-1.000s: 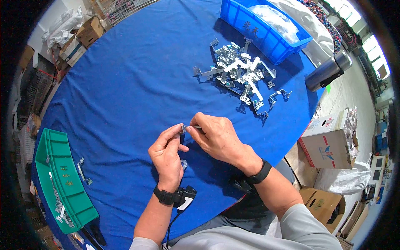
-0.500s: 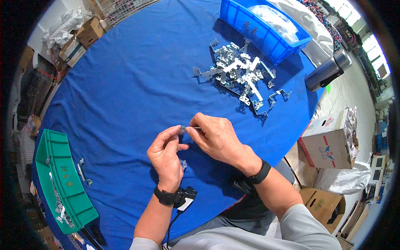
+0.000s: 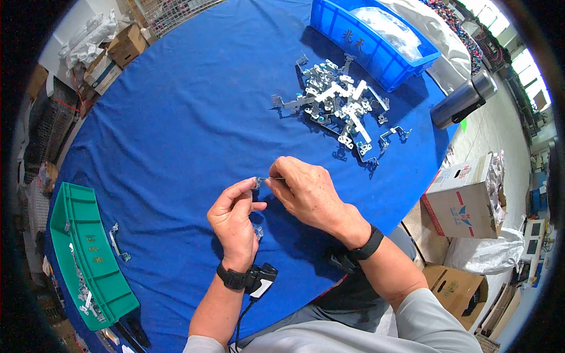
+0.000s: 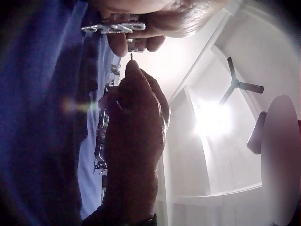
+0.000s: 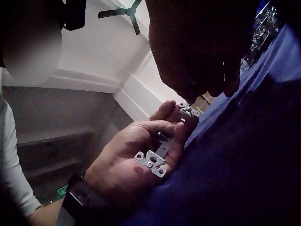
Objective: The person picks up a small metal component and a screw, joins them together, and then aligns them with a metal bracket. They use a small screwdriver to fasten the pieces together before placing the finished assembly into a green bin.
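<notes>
My left hand (image 3: pixel 234 226) grips a silver metal bracket (image 5: pixel 150 162). The bracket's wide end with round holes lies over the palm in the right wrist view, and its other end pokes out at the fingertips. Facing it, my right hand (image 3: pixel 309 194) pinches a thin metal rod (image 4: pixel 132 56) between thumb and forefinger. In the left wrist view the rod's tip points at the bracket's end, right by the left fingertips. Most of the rod is hidden inside the right hand. Both hands are held over the blue cloth (image 3: pixel 176 129).
A heap of similar metal brackets (image 3: pixel 344 100) lies beyond the hands, before a blue crate (image 3: pixel 376 59). A steel flask (image 3: pixel 462 101) stands at the right edge. On the left, a green tray (image 3: pixel 109 276) contains metal pieces, with one bracket (image 3: pixel 115 240) beside it.
The right fingertips moved slightly toward the left hand, then drew back a little to the right, showing more of the bracket's end. The left hand has barely moved.
</notes>
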`<state>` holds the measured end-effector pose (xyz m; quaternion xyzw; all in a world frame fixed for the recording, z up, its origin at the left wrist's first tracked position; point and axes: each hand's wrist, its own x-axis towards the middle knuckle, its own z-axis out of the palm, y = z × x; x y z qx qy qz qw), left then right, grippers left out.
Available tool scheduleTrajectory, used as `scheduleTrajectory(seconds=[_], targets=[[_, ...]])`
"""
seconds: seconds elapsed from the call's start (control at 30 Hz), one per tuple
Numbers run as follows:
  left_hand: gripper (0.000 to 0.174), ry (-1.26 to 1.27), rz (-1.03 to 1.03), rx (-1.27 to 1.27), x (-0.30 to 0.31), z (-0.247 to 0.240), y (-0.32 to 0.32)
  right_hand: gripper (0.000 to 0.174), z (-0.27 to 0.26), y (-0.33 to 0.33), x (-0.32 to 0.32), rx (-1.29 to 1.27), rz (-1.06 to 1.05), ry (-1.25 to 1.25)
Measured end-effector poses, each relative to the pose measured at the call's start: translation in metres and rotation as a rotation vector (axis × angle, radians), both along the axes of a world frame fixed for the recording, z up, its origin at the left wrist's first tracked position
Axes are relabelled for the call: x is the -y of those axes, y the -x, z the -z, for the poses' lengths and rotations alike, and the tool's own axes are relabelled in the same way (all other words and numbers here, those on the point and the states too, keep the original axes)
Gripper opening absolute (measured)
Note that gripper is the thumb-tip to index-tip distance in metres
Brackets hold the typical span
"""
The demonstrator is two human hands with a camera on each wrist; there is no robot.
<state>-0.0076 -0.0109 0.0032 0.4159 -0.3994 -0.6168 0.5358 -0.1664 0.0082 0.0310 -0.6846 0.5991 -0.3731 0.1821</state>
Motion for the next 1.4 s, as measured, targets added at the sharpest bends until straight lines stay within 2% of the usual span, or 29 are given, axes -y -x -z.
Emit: scheduleTrajectory(seconds=[0.17,0.23,0.33,0.47,0.53,0.57,0.6,0.67,0.7,0.77,0.93,1.0,1.03,1.17,1.2,1.27,1.4], targets=[[0.023,-0.001,0.018,0.027,0.001,-0.001,-0.001,0.017,0.002,-0.002,0.001,0.019,0.07,0.046],[0.034,-0.025,0.02,-0.016,0.001,-0.009,0.002,0.014,-0.001,0.001,0.006,0.032,-0.045,0.236],[0.042,0.006,0.105,-0.043,0.004,-0.006,-0.001,0.016,0.002,-0.002,0.005,0.033,-0.151,0.202],[0.035,0.007,0.111,-0.004,0.005,-0.007,-0.003,0.015,0.0,-0.001,0.005,0.072,-0.093,0.128],[0.046,-0.047,0.127,-0.205,0.009,-0.004,-0.007,0.014,-0.002,-0.001,0.005,0.158,-0.021,0.127],[0.062,-0.061,0.153,-0.253,0.011,0.0,-0.009,0.012,-0.003,-0.001,0.004,0.244,0.052,0.125],[0.062,-0.061,0.153,-0.254,0.01,0.001,-0.009,0.012,-0.004,0.0,0.005,0.244,0.052,0.125],[0.057,0.011,0.146,-0.428,0.008,-0.002,-0.005,0.012,-0.006,0.002,0.006,0.396,0.162,-0.017],[0.057,0.011,0.146,-0.428,0.007,-0.005,-0.003,0.013,-0.004,0.003,0.006,0.372,0.165,-0.021],[0.049,0.105,0.099,-0.217,0.004,-0.01,0.001,0.014,0.001,0.001,0.005,0.373,0.157,-0.056],[0.043,0.135,0.01,-0.19,0.006,-0.007,0.002,0.019,-0.002,-0.001,0.003,0.361,0.119,-0.203],[0.041,0.141,-0.02,-0.138,0.007,0.0,-0.001,0.021,-0.001,0.003,0.002,0.313,-0.096,-0.298],[0.038,0.126,-0.04,-0.15,0.008,0.005,-0.002,0.023,-0.003,0.002,0.001,0.295,-0.113,-0.337],[0.032,0.054,-0.016,-0.171,0.01,0.007,-0.007,0.02,-0.002,0.002,0.001,0.136,0.0,-0.157],[0.032,0.054,-0.016,-0.17,0.009,0.004,-0.007,0.02,-0.002,0.003,0.001,0.136,-0.001,-0.157],[0.033,-0.052,0.019,0.003,0.006,-0.004,-0.005,0.018,-0.002,0.003,0.003,0.159,0.012,-0.025],[0.031,-0.009,0.032,-0.035,0.008,-0.003,-0.003,0.012,0.0,0.002,0.003,0.19,0.019,0.075]])
